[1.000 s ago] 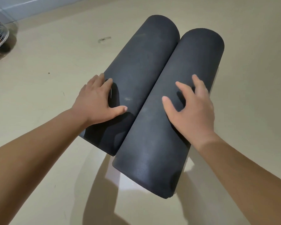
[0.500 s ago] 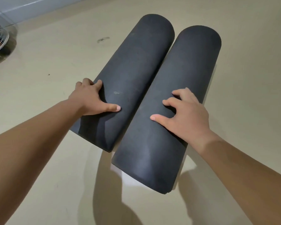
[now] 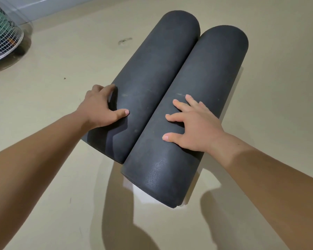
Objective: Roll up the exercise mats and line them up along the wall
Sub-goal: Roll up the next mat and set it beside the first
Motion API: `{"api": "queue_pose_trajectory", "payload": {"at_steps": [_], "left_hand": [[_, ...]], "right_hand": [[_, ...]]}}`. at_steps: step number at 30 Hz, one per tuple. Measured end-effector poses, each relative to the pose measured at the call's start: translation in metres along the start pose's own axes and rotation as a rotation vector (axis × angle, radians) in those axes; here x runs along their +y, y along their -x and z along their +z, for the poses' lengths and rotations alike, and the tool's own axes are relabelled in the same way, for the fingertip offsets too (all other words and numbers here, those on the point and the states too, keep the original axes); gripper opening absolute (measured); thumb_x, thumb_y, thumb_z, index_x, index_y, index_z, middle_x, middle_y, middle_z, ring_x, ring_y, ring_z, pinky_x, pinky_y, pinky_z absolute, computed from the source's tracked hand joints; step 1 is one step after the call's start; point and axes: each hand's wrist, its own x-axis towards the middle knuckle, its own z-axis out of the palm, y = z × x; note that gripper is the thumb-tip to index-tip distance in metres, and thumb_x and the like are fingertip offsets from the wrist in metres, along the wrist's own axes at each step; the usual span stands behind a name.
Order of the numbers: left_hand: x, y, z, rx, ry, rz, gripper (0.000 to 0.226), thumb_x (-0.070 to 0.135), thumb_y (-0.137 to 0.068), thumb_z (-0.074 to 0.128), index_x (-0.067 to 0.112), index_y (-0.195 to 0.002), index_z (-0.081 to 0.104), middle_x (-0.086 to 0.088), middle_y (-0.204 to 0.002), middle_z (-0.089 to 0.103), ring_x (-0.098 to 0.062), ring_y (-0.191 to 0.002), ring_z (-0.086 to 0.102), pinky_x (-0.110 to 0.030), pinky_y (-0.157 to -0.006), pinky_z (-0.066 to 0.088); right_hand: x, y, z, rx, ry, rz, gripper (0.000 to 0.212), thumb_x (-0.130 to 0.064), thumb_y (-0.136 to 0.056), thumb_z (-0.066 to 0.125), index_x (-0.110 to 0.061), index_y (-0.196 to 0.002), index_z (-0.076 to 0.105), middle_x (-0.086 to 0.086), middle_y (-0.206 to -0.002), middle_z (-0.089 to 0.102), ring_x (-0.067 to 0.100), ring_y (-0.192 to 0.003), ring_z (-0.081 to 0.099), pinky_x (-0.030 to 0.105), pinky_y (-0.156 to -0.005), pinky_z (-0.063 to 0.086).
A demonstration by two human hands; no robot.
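Note:
Two rolled black exercise mats lie side by side and touching on the beige floor, running away from me and slightly to the right. My left hand [image 3: 99, 109] rests against the near left flank of the left roll [image 3: 152, 78], thumb laid on top and fingers down its side. My right hand [image 3: 193, 127] lies flat on top of the right roll [image 3: 202, 83] near its closer end, fingers spread and straight. The right roll's near end sticks out closer to me than the left roll's.
A white wire-mesh fan guard [image 3: 2, 38] stands on the floor at the far left. The pale wall base [image 3: 43, 6] runs along the top left. Bare floor [image 3: 61, 177] surrounds the rolls on all sides.
My right hand's fingers have straightened from a curled hold and now lie flat and spread on the right roll. My left hand stays at the left roll's flank.

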Motion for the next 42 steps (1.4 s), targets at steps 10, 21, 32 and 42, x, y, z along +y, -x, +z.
{"api": "queue_pose_trajectory", "payload": {"at_steps": [10,21,32,42], "left_hand": [[0.011,0.017,0.002,0.085,-0.072,0.157,0.084,0.061,-0.085,0.075,0.015,-0.149,0.048,-0.006,-0.147,0.051,-0.032,-0.136,0.048,-0.047,-0.107,0.046],[0.017,0.032,0.004,0.060,-0.104,0.188,0.094,0.056,-0.085,0.077,0.012,-0.157,0.037,-0.008,-0.151,0.043,-0.030,-0.143,0.039,-0.043,-0.116,0.037],[0.032,0.046,-0.001,0.104,-0.147,0.260,0.077,0.052,-0.093,0.070,0.015,-0.156,0.045,-0.012,-0.166,0.035,-0.032,-0.155,0.029,-0.045,-0.124,0.028],[0.019,0.045,-0.007,0.182,-0.302,0.015,0.092,0.080,-0.083,0.057,0.026,-0.154,0.033,-0.010,-0.168,0.024,-0.038,-0.158,0.014,-0.069,-0.116,0.028]], "right_hand": [[-0.022,-0.020,0.009,-0.039,0.185,-0.030,0.067,-0.076,-0.097,0.047,-0.046,-0.157,0.043,-0.004,-0.178,0.002,0.024,-0.162,-0.016,0.051,-0.130,-0.008],[-0.017,-0.009,0.041,0.031,0.397,0.031,0.071,-0.080,-0.099,0.022,-0.050,-0.163,0.020,0.010,-0.176,-0.015,0.035,-0.161,-0.021,0.065,-0.126,-0.009],[-0.024,0.009,0.014,0.277,0.089,0.093,0.088,-0.088,-0.087,0.042,-0.044,-0.162,0.029,0.003,-0.177,-0.003,0.029,-0.163,-0.004,0.057,-0.130,0.011],[0.004,0.041,0.016,0.274,-0.268,0.254,0.066,-0.065,-0.097,0.058,-0.044,-0.157,0.039,-0.008,-0.174,0.014,0.017,-0.160,0.015,0.043,-0.116,0.041]]}}
